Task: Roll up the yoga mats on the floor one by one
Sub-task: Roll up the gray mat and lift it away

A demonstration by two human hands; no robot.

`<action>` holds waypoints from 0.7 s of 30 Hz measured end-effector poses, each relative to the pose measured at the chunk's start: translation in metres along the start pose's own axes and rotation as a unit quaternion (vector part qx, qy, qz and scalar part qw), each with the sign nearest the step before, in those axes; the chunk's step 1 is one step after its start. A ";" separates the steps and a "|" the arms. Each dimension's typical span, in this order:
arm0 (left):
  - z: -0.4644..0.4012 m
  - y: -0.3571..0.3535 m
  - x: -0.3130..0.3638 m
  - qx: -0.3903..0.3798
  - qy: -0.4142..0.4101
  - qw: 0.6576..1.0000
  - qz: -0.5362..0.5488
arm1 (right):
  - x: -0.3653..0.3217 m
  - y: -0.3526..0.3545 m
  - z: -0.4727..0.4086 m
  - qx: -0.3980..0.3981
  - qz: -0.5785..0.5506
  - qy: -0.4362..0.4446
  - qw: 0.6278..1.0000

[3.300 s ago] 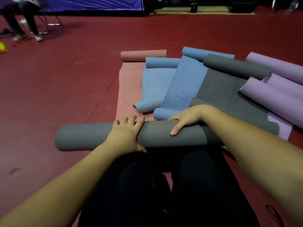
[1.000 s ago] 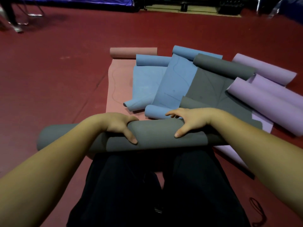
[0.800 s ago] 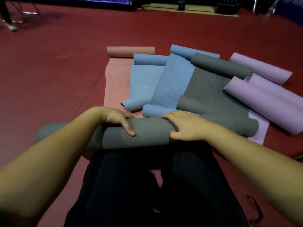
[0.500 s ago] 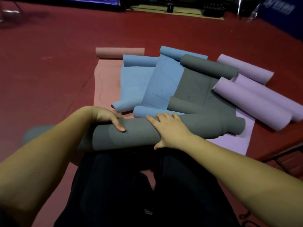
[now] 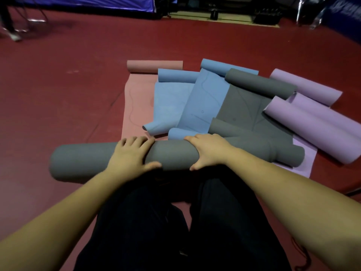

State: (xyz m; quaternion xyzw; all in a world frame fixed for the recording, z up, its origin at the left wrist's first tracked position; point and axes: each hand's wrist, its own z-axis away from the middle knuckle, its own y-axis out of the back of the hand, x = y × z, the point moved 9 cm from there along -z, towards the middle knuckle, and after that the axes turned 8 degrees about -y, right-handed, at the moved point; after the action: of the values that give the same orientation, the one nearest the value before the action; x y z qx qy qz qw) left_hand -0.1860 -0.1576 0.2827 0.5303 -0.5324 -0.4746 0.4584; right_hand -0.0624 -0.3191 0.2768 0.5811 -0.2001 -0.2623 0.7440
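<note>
Head view. Item: rolled grey mat, lying crosswise under both my hands, in front of my knees, on the red floor. My left hand lay over its middle, fingers curved across the top, thumb on the near side, gripping it. My right hand gripped it just beside the left, fingers over the far side, thumb low. Beyond my fingers: pink mat, two blue mats, another grey mat, purple mats, partly unrolled, overlapping.
</note>
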 end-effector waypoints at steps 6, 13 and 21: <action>0.008 -0.020 0.003 -0.096 0.013 0.988 -0.116 | 0.000 0.002 -0.005 -0.032 -0.026 0.000 0.999; -0.009 0.005 0.006 -0.103 -0.018 0.988 -0.112 | 0.007 0.020 -0.001 -0.072 -0.053 0.001 0.996; -0.006 0.062 0.022 -0.140 -0.052 0.988 -0.038 | 0.017 0.044 0.019 -0.179 -0.111 0.032 0.977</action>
State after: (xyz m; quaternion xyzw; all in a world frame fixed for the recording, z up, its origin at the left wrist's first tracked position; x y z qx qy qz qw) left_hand -0.1882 -0.1807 0.3449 0.4553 -0.4638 -0.5881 0.4813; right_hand -0.0536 -0.3364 0.3237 0.4652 -0.0599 -0.3564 0.8081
